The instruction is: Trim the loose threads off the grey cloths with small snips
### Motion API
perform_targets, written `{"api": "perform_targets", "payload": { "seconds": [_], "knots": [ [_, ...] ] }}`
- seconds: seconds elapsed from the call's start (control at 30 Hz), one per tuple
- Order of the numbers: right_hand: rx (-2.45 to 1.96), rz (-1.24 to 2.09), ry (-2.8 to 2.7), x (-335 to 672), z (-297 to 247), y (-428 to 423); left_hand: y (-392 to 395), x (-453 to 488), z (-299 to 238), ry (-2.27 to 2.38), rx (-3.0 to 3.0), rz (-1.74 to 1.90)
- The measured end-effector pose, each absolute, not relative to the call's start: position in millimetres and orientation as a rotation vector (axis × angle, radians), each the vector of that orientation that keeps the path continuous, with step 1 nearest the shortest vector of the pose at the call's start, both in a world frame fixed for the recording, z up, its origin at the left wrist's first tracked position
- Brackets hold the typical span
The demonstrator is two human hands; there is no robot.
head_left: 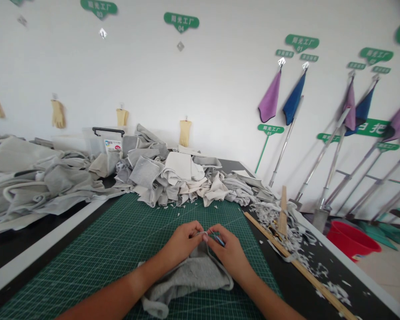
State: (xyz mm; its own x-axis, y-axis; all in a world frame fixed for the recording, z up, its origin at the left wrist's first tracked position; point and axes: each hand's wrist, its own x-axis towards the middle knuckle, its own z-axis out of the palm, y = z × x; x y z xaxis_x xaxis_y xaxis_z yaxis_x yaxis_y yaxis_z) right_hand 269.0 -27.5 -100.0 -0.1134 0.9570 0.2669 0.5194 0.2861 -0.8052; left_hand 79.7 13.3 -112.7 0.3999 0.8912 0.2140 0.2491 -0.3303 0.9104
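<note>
A grey fabric piece (186, 278) lies on the green cutting mat (120, 240) right in front of me. My left hand (183, 242) pinches its far edge with closed fingers. My right hand (228, 253) is closed too, at the same edge, and a small blue tool (219, 240) pokes out between its fingers. The two hands' fingertips almost touch above the cloth.
A heap of grey and cream fabric pieces (173, 178) fills the mat's far end, with more grey cloth (36, 182) at left. A long wooden ruler (300, 266) and white scraps (286, 231) lie to the right. A red basin (351, 240) sits on the floor.
</note>
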Motion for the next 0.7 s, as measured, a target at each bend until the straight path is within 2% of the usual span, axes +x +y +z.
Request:
{"api": "perform_targets", "payload": {
  "seconds": [0.43, 0.7],
  "knots": [
    [-1.228, 0.711, -1.742, 268.6, -98.6, -26.2, 15.4, 78.8, -112.3, 0.863, 1.822, 0.880],
    [-1.361, 0.701, -1.699, 269.3, -98.2, -26.7, 10.4, 78.6, -109.1, 0.965, 1.949, 0.905]
  ]
}}
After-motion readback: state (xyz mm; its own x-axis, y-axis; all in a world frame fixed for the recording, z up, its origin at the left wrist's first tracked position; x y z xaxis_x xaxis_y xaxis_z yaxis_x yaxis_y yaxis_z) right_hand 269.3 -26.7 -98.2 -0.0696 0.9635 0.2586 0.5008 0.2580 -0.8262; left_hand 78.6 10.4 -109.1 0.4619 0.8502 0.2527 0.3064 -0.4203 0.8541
